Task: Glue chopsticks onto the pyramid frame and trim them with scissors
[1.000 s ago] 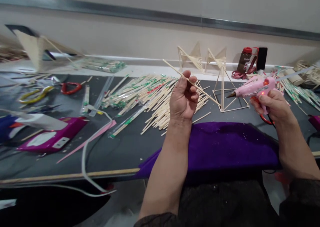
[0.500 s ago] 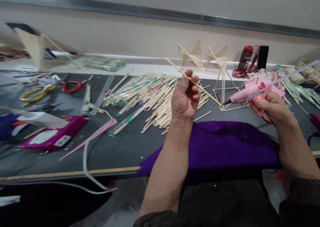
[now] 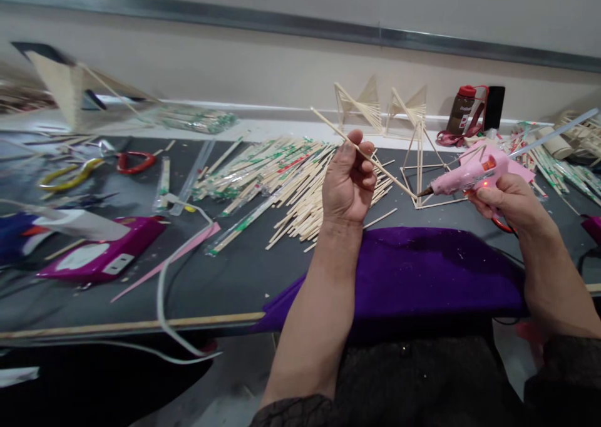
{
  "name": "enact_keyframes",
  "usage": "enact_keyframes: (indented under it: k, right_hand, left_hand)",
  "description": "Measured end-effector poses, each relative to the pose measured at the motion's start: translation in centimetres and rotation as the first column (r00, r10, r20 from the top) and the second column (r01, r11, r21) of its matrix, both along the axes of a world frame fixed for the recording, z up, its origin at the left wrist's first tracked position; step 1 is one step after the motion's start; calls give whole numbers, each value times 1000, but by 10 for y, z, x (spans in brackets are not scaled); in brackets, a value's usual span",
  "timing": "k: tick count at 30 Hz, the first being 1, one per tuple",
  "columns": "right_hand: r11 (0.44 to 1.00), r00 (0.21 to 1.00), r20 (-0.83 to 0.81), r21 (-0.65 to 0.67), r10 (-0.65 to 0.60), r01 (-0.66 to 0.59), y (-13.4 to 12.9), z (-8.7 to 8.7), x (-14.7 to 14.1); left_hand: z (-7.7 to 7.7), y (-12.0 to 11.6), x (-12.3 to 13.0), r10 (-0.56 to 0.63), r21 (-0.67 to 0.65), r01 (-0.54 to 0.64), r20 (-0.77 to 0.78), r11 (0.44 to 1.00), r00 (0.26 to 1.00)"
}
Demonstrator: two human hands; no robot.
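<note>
My left hand (image 3: pixel 350 180) pinches a thin wooden chopstick (image 3: pixel 328 124) that slants down to the right. Its lower end meets a corner of a stick frame (image 3: pixel 419 164), or lies just in front of it; I cannot tell which. Gripped in my right hand (image 3: pixel 509 201) is a pink hot glue gun (image 3: pixel 474 171) with a lit orange light. The brown nozzle points left, close to the chopstick's lower end. Behind my left hand lies a heap of loose chopsticks (image 3: pixel 305 208), with wrapped chopsticks (image 3: pixel 248 170) to its left.
A purple cloth (image 3: pixel 436 270) drapes over the table's front edge. Two finished-looking stick structures (image 3: pixel 359 104) stand by the wall, near a bottle (image 3: pixel 460 111) with a red cap. Leftward are pliers (image 3: pixel 75 175), a magenta power strip (image 3: pixel 101 252) and a white cable (image 3: pixel 162 283).
The glue gun has shifted very slightly, its nozzle still close to the chopstick's end. My left hand and the chopstick stay almost in place.
</note>
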State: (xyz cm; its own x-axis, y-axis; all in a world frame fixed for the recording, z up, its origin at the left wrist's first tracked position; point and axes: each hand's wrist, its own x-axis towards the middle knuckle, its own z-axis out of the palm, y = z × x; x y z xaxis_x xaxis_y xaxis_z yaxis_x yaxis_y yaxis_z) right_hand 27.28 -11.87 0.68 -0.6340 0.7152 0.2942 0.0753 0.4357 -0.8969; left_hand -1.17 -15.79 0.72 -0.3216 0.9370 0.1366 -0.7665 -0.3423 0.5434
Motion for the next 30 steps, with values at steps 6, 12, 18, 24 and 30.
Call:
enact_keyframes:
  k: [6, 12, 18, 24, 30]
  right_hand:
    - [1000, 1000, 7, -4, -12, 12, 0, -1, 1]
    - [1000, 1000, -27, -15, 4, -4, -1, 0, -1]
    - [1000, 999, 22, -9, -30, 30, 0, 1, 0]
    - [999, 1000, 1, -21, -27, 27, -1, 1, -1]
    - [999, 998, 56, 5, -36, 36, 0, 0, 0]
  left_hand:
    - [1, 0, -1, 15, -15, -16, -23, 1000, 1000]
    - [4, -1, 1, 28, -47, -27, 2, 999, 1000]
    - [4, -2, 1, 27, -50, -27, 11, 998, 1000]
    - [0, 0, -2, 12, -6, -12, -30, 1000, 999]
    - [-2, 1, -2, -14, 5, 14, -41, 1000, 999]
